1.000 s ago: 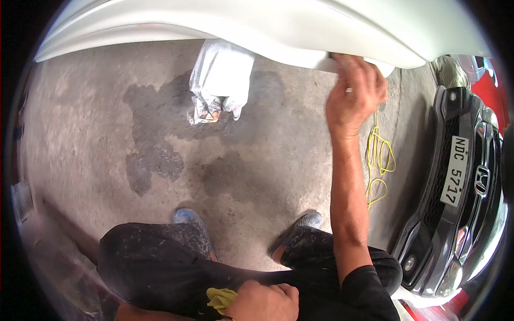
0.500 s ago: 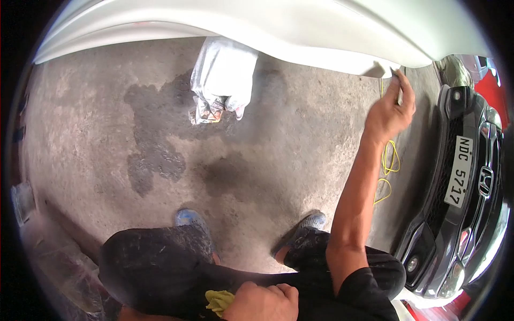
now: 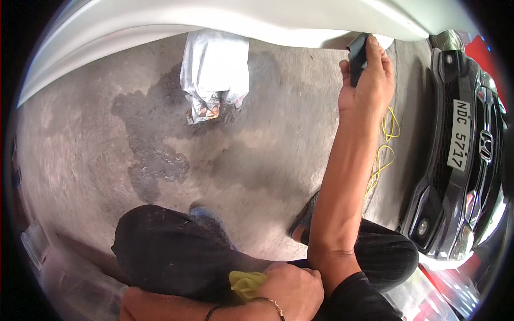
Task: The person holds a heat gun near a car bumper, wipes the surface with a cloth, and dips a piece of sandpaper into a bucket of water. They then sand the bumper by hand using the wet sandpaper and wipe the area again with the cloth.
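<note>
My right hand (image 3: 369,80) is raised at the upper right, its fingers and thumb closed on a thin dark sheet (image 3: 358,59). The sheet's upper end is beside the lower edge of a white car panel (image 3: 300,35) that crosses the top of the view. Low in the middle, in front of my body, my left hand (image 3: 294,291) is closed round a yellow-green cloth (image 3: 247,283), which sticks out on its left side.
A white plastic-wrapped bundle (image 3: 215,64) lies on the stained concrete floor (image 3: 251,155). Yellow cord (image 3: 391,125) runs along the floor at the right, beside a dark car front (image 3: 450,155). Clear plastic sheeting (image 3: 75,273) is at the lower left.
My right hand has moved up and slightly left and turned, showing the dark sheet. My left hand has moved right and a little up with the cloth. The view has shifted.
</note>
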A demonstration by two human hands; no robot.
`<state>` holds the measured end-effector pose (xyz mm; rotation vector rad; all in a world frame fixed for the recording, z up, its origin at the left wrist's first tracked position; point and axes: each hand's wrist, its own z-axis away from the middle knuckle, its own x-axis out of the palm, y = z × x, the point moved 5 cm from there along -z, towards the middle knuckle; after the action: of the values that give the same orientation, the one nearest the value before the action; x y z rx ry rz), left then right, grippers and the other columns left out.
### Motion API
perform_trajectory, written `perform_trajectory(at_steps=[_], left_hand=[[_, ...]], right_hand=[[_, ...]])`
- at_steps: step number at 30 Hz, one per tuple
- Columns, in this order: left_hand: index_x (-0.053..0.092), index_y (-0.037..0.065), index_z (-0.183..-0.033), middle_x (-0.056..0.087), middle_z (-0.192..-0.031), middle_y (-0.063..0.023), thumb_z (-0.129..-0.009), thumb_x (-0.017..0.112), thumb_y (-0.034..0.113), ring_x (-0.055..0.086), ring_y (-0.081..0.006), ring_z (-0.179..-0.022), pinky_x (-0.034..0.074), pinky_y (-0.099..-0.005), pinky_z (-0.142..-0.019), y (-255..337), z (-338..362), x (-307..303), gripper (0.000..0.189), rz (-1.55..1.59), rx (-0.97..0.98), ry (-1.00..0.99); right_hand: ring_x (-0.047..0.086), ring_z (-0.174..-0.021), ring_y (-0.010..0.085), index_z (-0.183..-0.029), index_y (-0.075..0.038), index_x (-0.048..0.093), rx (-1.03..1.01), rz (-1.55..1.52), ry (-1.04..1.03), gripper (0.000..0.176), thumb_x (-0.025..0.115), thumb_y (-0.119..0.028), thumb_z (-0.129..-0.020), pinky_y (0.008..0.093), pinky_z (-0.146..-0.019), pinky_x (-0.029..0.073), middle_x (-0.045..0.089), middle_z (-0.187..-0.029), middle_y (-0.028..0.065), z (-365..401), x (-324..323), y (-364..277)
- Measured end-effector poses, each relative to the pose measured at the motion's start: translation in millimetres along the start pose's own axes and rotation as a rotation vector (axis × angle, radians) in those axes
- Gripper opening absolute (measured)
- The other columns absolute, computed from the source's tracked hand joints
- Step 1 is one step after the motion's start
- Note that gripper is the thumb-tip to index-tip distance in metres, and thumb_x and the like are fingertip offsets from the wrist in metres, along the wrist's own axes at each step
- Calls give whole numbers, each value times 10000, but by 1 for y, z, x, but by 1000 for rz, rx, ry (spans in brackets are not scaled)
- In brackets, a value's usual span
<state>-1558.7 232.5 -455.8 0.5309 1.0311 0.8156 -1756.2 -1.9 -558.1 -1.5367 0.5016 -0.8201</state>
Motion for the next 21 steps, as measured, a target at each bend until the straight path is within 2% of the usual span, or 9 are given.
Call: perform_trajectory(at_steps=[3,6,9,12,15,17,18,19,21], left_hand=[[758,64,-1078,791,-858,-29,-1018,628,191,773,-175,-764,568,-348,-635,-2,12,0,192,24,54,-67],[754,38,-1062,784,-805,-66,-1000,631,166,772,-202,-732,571,-370,-616,-8,23,3,188,46,72,-25],[750,13,-1054,778,-782,-109,-981,635,148,772,-236,-706,578,-394,-606,-19,30,6,191,159,-11,121],[714,11,-927,766,-828,-169,-887,695,133,779,-331,-711,607,-483,-738,-31,34,-7,130,270,-9,83],[744,-14,-1054,771,-763,-132,-977,631,144,771,-259,-692,582,-412,-601,-21,36,-1,209,102,-27,184],[743,-28,-1078,775,-775,-136,-975,634,149,773,-256,-698,582,-403,-600,-18,33,0,232,95,-21,156],[742,-34,-1090,776,-781,-139,-975,635,152,774,-254,-701,581,-398,-600,-18,32,-2,244,91,-20,145],[741,-39,-1103,778,-787,-143,-976,636,154,775,-254,-703,581,-396,-599,-19,30,-3,254,91,-26,145],[739,-48,-1129,780,-798,-152,-979,636,157,777,-254,-708,581,-390,-596,-20,27,-5,274,89,-33,139]], right_hand=[[706,-902,186,-1144,-51,641,-93,-14,111,270,808,-183,-978,326,-603,544,739,-1035,104,-6,11,0],[710,-809,191,-1120,-16,646,-160,-11,132,266,811,-161,-970,304,-531,521,739,-990,118,-5,23,7],[704,-726,194,-1097,22,651,-124,68,-44,261,805,-141,-966,292,-498,507,738,-926,126,20,27,12],[675,-653,165,-1066,53,668,-183,72,39,229,784,-117,-968,287,-497,503,720,-867,118,13,13,-1],[648,-648,133,-1067,41,693,-207,70,75,221,780,-145,-985,288,-517,508,711,-874,91,-15,5,2],[629,-655,133,-1129,30,684,-153,115,39,197,733,-135,-1033,300,-546,517,693,-899,62,-22,5,16],[538,-601,107,-1044,10,673,-102,146,138,138,715,-120,-1037,298,-505,417,654,-829,40,17,28,0],[552,-598,109,-1031,7,668,-29,188,98,154,717,-138,-1040,286,-512,431,653,-818,42,25,29,5],[549,-594,106,-1020,13,660,-123,109,-43,155,717,-131,-1037,273,-506,419,648,-812,44,51,33,-5]])
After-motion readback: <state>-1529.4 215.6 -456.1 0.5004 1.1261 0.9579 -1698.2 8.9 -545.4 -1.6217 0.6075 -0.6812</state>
